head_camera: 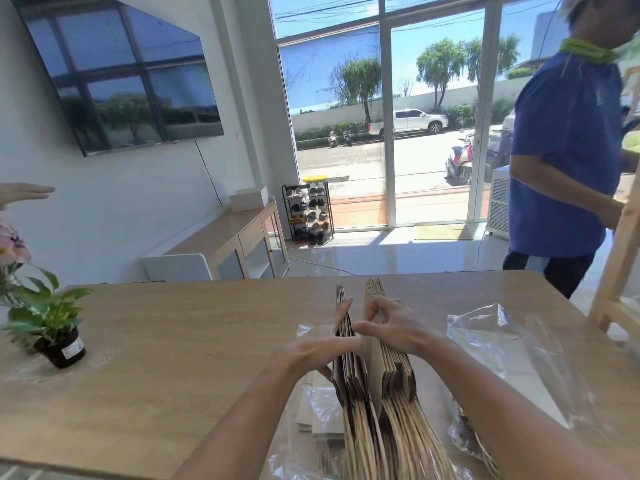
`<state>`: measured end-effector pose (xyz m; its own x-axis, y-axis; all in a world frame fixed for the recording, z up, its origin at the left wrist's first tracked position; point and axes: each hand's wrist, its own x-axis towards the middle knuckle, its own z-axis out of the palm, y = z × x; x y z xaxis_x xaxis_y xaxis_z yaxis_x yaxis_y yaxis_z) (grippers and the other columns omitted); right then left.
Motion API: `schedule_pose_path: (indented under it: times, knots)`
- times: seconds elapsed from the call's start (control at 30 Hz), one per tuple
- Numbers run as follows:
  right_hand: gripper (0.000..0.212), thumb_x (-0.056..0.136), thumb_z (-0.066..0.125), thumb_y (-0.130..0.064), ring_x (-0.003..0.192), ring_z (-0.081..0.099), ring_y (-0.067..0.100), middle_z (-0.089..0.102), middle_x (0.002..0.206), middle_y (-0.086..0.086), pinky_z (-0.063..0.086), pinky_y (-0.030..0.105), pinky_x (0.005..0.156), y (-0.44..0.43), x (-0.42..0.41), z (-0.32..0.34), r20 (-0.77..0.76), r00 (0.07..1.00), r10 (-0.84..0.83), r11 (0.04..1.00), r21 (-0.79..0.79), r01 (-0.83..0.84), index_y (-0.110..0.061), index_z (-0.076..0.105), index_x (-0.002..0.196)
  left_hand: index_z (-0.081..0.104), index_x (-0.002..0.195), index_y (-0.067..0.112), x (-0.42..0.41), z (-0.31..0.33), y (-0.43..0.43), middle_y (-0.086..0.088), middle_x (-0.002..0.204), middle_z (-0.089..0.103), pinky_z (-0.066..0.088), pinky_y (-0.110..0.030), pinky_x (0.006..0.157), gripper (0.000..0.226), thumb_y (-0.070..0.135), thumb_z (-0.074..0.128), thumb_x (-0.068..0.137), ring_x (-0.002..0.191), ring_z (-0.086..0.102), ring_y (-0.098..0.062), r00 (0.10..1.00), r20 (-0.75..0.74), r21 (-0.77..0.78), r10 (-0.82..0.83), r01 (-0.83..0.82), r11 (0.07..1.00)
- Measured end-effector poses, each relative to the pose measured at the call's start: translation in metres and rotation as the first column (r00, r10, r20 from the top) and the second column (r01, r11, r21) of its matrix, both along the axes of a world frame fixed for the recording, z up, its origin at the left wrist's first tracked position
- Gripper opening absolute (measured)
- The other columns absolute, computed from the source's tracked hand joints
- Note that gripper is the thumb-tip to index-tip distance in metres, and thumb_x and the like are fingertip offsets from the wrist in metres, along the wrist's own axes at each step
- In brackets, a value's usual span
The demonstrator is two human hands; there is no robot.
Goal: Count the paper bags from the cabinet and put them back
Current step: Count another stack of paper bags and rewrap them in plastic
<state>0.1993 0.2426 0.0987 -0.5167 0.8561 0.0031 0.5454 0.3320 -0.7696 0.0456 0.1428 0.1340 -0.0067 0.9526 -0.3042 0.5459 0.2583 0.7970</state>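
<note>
Paper bags [388,372]: brown, flat-folded, one bundle standing on edge on the wooden table [173,341], near its close edge and right of centre. Twisted paper handles point toward the viewer. The bundle is parted into two groups, a thinner one on the left and a thicker one on the right, with a gap between them.

Left hand [320,342]: grips the thinner group, with the fingers laid narrow along its outer face, one reaching forward along the top edge, and the thumb at the gap.

Right hand [393,327]: rests on the thicker group, fingers curled tight, thumb and forefinger pinching the top edge of the innermost bag.

Clear plastic wrap [502,344]: crumpled, lying on the table just right of the bags; more of it lies under them.

Pale flat sheets [317,415]: lie under plastic to the left of the handles; what they are cannot be told.

Potted plant [52,323]: green leaves, black pot, at the table's left end.

Surroundings: wall television [121,71]; low sideboard [239,244]; shoe rack [310,213] by the glass doors [433,116]; second person in a blue shirt [564,150] standing beyond the table's right end; another person's hand [24,192] at the left edge.
</note>
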Motion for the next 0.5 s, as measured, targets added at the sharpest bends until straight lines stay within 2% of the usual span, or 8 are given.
schedule_pose_path:
  times: [0.1, 0.17, 0.23, 0.27, 0.37, 0.4, 0.43, 0.5]
  knots:
    - [0.042, 0.053, 0.058, -0.072, 0.1, 0.051, 0.021, 0.053, 0.111, 0.003, 0.044, 0.036, 0.083, -0.0003, 0.0001, 0.0014, 0.01, 1.0, 0.011, 1.0, 0.001, -0.011, -0.039, 0.05, 0.077, 0.006, 0.148, 0.057, 0.0005, 0.0014, -0.0004, -0.009, 0.154, 0.031, 0.057, -0.027, 0.068, 0.1, 0.038, 0.067, 0.072, 0.118, 0.052, -0.025, 1.0, -0.021, 0.006, -0.007, 0.007, 1.0]
    - [0.03, 0.058, 0.06, -0.063, 0.103, 0.051, 0.021, 0.051, 0.115, 0.003, 0.044, 0.037, 0.087, -0.0011, -0.0003, 0.0028, 0.0, 1.0, 0.002, 1.0, -0.023, -0.002, -0.042, 0.051, 0.077, 0.004, 0.149, 0.054, 0.002, 0.0026, -0.0007, -0.003, 0.159, 0.02, 0.052, -0.022, 0.07, 0.095, 0.032, 0.066, 0.08, 0.119, 0.043, -0.022, 0.998, -0.054, 0.015, -0.012, 0.013, 1.0]
    - [0.021, 0.062, 0.056, -0.055, 0.105, 0.05, 0.022, 0.049, 0.121, 0.005, 0.044, 0.039, 0.09, -0.003, -0.0009, 0.004, -0.019, 1.0, -0.003, 0.998, -0.064, 0.002, -0.048, 0.051, 0.081, 0.002, 0.15, 0.052, 0.0018, 0.0016, 0.0002, -0.002, 0.162, 0.013, 0.045, -0.021, 0.078, 0.097, 0.03, 0.067, 0.081, 0.132, 0.036, -0.025, 0.998, -0.069, 0.028, -0.005, 0.007, 1.0]
    - [0.025, 0.065, 0.053, -0.053, 0.109, 0.049, 0.023, 0.047, 0.126, 0.006, 0.043, 0.039, 0.092, -0.0047, -0.0004, 0.0044, -0.022, 1.0, 0.002, 0.997, -0.075, -0.003, -0.051, 0.052, 0.09, 0.002, 0.15, 0.052, 0.0015, 0.001, 0.0006, -0.003, 0.162, 0.011, 0.041, -0.021, 0.081, 0.098, 0.03, 0.068, 0.081, 0.138, 0.031, -0.025, 0.998, -0.067, 0.029, -0.002, 0.004, 1.0]
    - [0.058, 0.074, 0.047, -0.046, 0.131, 0.039, 0.026, 0.038, 0.144, 0.007, 0.034, 0.041, 0.107, -0.0072, 0.0017, 0.0042, -0.037, 0.999, 0.01, 0.998, -0.06, -0.012, -0.051, 0.042, 0.132, 0.002, 0.15, 0.051, 0.0012, -0.0003, 0.001, -0.001, 0.163, 0.01, 0.038, -0.021, 0.083, 0.098, 0.031, 0.068, 0.081, 0.142, 0.026, -0.023, 0.999, -0.051, 0.039, 0.005, -0.003, 0.999]
    - [0.062, 0.075, 0.046, -0.046, 0.136, 0.035, 0.026, 0.036, 0.147, 0.006, 0.031, 0.042, 0.11, -0.0081, 0.0014, 0.0045, -0.04, 0.999, 0.015, 0.998, -0.064, -0.018, -0.052, 0.038, 0.136, 0.002, 0.15, 0.051, 0.0009, -0.0007, 0.0014, 0.0, 0.163, 0.01, 0.038, -0.021, 0.084, 0.098, 0.032, 0.068, 0.081, 0.143, 0.025, -0.023, 0.999, -0.049, 0.041, 0.007, -0.005, 0.999]
    - [0.061, 0.074, 0.045, -0.047, 0.137, 0.034, 0.025, 0.036, 0.148, 0.005, 0.03, 0.044, 0.112, -0.0079, 0.0012, 0.0043, -0.043, 0.999, 0.023, 0.998, -0.059, -0.026, -0.056, 0.039, 0.134, 0.002, 0.15, 0.052, 0.0008, -0.0009, 0.0014, 0.0, 0.163, 0.01, 0.038, -0.021, 0.084, 0.098, 0.033, 0.069, 0.08, 0.143, 0.024, -0.024, 0.999, -0.046, 0.042, 0.007, -0.005, 0.999]
    - [0.048, 0.07, 0.043, -0.049, 0.132, 0.038, 0.023, 0.042, 0.144, 0.004, 0.033, 0.046, 0.11, -0.0076, 0.0009, 0.0047, -0.042, 0.999, 0.034, 0.998, -0.042, -0.036, -0.064, 0.049, 0.116, 0.003, 0.15, 0.053, 0.001, -0.0008, 0.0008, 0.0, 0.162, 0.011, 0.041, -0.022, 0.083, 0.098, 0.034, 0.069, 0.079, 0.142, 0.027, -0.025, 0.999, -0.032, 0.036, 0.011, -0.01, 0.999]
